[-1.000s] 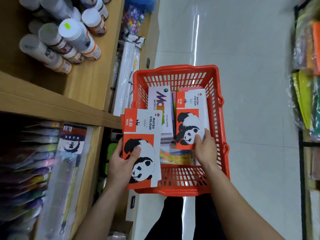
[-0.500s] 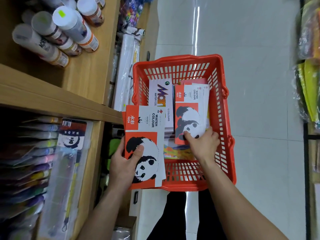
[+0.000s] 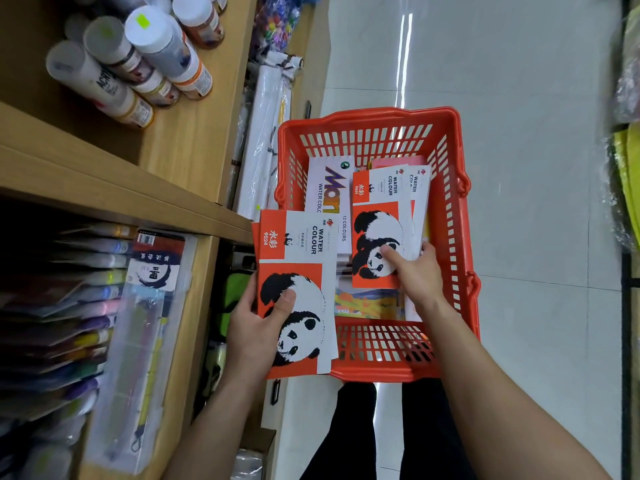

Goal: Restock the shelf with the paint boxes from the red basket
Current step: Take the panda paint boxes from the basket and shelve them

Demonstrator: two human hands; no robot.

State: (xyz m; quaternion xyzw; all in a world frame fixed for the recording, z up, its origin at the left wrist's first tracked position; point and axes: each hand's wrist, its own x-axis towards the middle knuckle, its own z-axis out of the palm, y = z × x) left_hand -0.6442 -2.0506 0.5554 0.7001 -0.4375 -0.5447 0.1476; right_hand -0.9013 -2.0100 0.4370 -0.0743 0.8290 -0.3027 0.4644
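Observation:
A red plastic basket (image 3: pixel 453 244) stands on the floor in front of me. My left hand (image 3: pixel 256 327) grips a small stack of orange-and-white panda watercolour boxes (image 3: pixel 301 247) just left of the basket, thumb on the panda. My right hand (image 3: pixel 415 275) is inside the basket, closed on another panda box (image 3: pixel 377 216), thumb on top and fingers beneath, with more panda boxes stacked behind it. A white and purple watercolour box (image 3: pixel 329 188) lies in the basket to its left. A colourful box (image 3: pixel 367 303) shows lower down in the basket.
Wooden shelving (image 3: pixel 114 188) fills the left side. Its upper shelf holds several paint bottles (image 3: pixel 145 64). The lower shelf holds paint tubes (image 3: pixel 86 306) and a clear plastic brush set (image 3: pixel 149 323). White rolls (image 3: pixel 263 140) lean beside the basket. Packaged goods (image 3: pixel 627 161) hang at right.
My right hand has shifted its hold on the panda box in the basket, thumb now on the panda's face, lifting it slightly. My left hand keeps its stack steady.

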